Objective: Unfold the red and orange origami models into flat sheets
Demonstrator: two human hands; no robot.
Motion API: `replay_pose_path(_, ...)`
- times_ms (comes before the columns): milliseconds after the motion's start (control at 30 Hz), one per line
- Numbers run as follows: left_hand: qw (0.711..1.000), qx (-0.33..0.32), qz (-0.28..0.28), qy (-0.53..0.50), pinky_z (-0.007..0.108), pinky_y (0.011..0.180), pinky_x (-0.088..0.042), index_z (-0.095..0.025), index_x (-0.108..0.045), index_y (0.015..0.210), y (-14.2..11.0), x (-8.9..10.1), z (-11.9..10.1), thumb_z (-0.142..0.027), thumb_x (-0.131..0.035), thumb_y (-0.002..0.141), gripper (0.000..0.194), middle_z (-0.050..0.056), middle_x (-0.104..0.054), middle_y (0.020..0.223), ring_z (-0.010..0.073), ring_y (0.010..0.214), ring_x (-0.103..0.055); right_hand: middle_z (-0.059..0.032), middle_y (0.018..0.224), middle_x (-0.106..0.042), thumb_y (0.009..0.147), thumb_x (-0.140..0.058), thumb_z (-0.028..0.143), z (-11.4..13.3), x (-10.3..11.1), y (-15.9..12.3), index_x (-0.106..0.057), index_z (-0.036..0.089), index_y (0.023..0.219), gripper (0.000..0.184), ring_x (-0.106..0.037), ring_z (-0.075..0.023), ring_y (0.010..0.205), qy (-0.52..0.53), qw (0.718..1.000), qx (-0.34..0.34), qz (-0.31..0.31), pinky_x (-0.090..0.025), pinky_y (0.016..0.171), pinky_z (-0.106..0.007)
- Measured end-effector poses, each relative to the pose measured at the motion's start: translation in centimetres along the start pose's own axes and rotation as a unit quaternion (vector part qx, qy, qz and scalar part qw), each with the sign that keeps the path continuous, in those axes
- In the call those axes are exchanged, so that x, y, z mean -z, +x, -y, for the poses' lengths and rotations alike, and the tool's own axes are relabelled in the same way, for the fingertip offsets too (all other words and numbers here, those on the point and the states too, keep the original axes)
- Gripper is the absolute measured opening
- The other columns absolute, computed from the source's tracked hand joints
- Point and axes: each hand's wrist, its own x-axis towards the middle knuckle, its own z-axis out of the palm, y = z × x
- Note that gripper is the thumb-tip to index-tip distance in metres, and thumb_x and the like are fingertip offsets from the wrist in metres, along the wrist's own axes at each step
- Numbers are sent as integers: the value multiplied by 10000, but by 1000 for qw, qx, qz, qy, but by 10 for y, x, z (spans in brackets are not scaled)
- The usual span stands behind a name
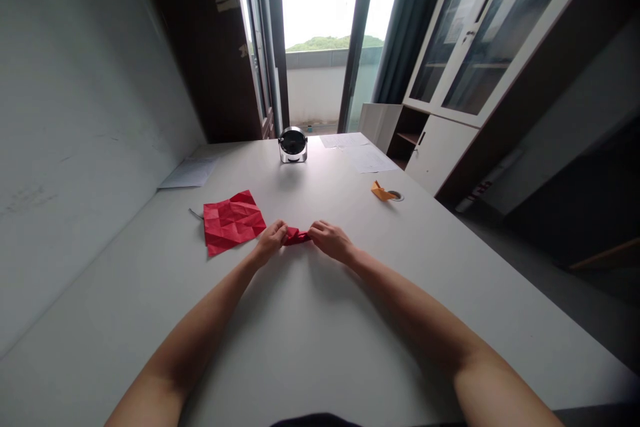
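A small piece of folded red paper (296, 237) is held between my two hands, just above or on the white table (310, 333). My left hand (273, 237) pinches its left end. At its right end, my right hand (327, 237) has its fingers closed on the paper. The fingers cover both ends, so only the folded middle shows. To the left of my left hand lies a creased red paper sheet (233, 221), opened out, with a grid of fold lines across it.
An orange folded paper piece (381, 191) sits beside a round cable hole (397, 195) on the right. A round black device on a silver stand (293, 145) is at the back. White papers (371, 159) lie far right, another sheet (187, 172) by the left wall.
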Motion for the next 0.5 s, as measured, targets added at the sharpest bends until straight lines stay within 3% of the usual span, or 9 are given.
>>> replay_pose_path(133, 987, 52, -16, -154, 217, 455, -228, -189, -466, 736, 2, 3, 1, -395, -640, 852, 294, -52, -444, 567, 67, 441, -333, -88, 1065, -627, 1013, -487, 149, -1, 3, 1, -626, 206, 968, 157, -536, -212, 978, -4, 999, 3, -45, -475, 764, -306)
replay_pose_path(267, 963, 63, -77, -250, 216, 513, -389, -175, -497, 738, 7, 11, 3, -296, -636, 852, 217, -32, -502, 594, 82, 494, -445, -103, 1110, -611, 1030, -453, 176, -1, 9, 1, -610, 204, 1001, 162, -541, -230, 999, 22, 996, -7, -91, -494, 791, -349)
replay_pose_path(367, 944, 70, -86, -312, 300, 685, -535, -157, -534, 749, 11, 17, 3, -247, -593, 886, 174, 31, -635, 745, 84, 531, -502, -106, 1140, -602, 1026, -459, 178, -1, 11, 1, -600, 211, 1012, 145, -545, -238, 1018, 43, 992, -22, -117, -502, 825, -372)
replay_pose_path(500, 924, 50, -88, -368, 383, 833, -574, -152, -554, 752, 14, 26, 3, -234, -550, 932, 198, 105, -706, 1006, 96, 609, -576, -102, 1119, -604, 1015, -466, 163, -4, 12, 0, -587, 220, 1005, 134, -549, -244, 1028, 73, 987, -43, -137, -501, 850, -382)
